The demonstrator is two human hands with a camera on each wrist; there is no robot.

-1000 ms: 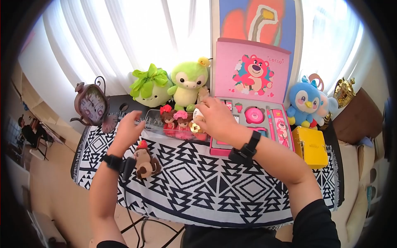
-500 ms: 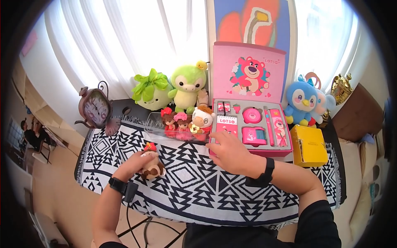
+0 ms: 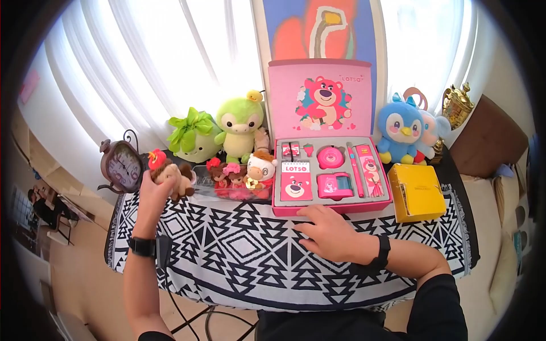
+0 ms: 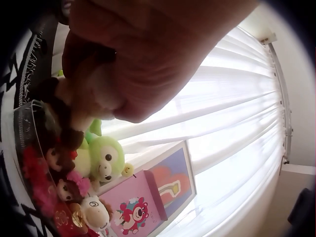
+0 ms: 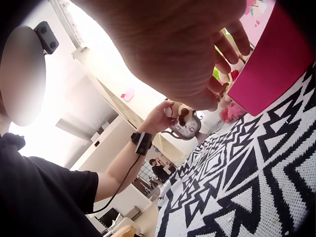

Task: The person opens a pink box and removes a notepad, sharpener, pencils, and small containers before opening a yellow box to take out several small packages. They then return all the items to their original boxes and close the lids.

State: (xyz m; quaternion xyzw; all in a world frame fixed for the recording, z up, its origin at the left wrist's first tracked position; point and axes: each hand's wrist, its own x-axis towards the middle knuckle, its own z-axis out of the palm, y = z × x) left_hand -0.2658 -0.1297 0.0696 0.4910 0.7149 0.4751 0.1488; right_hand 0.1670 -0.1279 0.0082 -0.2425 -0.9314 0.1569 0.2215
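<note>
My left hand (image 3: 151,196) grips a small brown plush toy (image 3: 182,181) with a red tuft on its head, held up at the left end of a clear plastic tray (image 3: 211,193). Inside the tray's right part sit two small dolls (image 3: 226,177) in red and pink, and a white-and-brown plush animal (image 3: 261,169) with a gold ornament. Dark in the left wrist view, the held plush (image 4: 84,96) hangs beside the tray. Over the patterned cloth, just in front of the pink gift box (image 3: 284,211), my right hand (image 3: 333,234) is relaxed, its fingers holding nothing.
Behind the tray stand a green plush (image 3: 242,122), a leafy-topped plush (image 3: 194,142) and a teapot-shaped clock (image 3: 122,165). Right of the gift box are a yellow box (image 3: 418,193), a blue penguin plush (image 3: 400,133) and a gold trophy (image 3: 458,108).
My left hand took hold of the brown plush on the cloth and lifted it up and left to the tray's end. My right hand left the white-and-brown plush and drew back before the gift box.
</note>
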